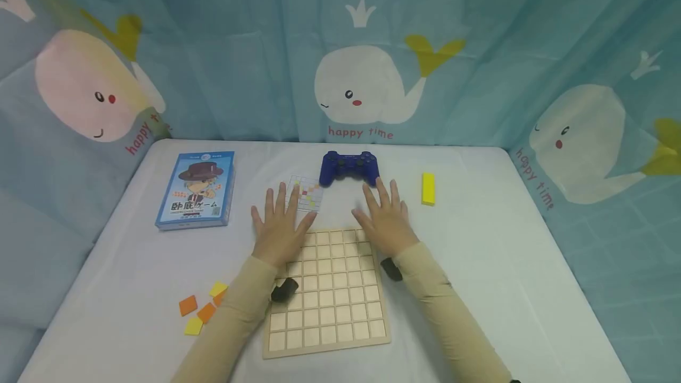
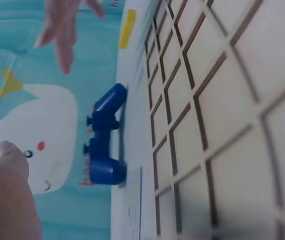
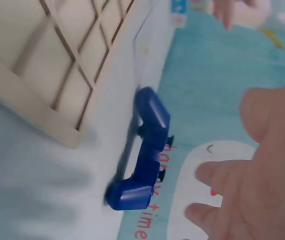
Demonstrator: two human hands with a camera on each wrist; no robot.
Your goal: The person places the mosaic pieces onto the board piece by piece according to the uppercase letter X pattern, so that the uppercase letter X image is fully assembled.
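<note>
In the head view my left hand (image 1: pixel 279 234) is spread flat over the far left corner of a wooden grid board (image 1: pixel 340 298). Its fingertips overlap a small card (image 1: pixel 315 198) printed with a grid and coloured squares. My right hand (image 1: pixel 389 228), fingers also apart, is over the board's far right corner, pointing toward a blue game controller (image 1: pixel 349 164). Neither hand holds anything. Both wrist views show the hands raised above the table: the thumb (image 2: pixel 10 195) at left, the right hand's fingers (image 3: pixel 222 175) at right. The board's square cells hold no pieces.
Left of the board lie several loose tiles, orange (image 1: pixel 188 305) and yellow (image 1: pixel 194 326). A blue game box (image 1: pixel 195 191) with a cartoon figure lies at the back left. At the back right is a yellow block (image 1: pixel 428 188). A whale-print curtain (image 1: pixel 239 87) encloses the white table (image 1: pixel 479 253).
</note>
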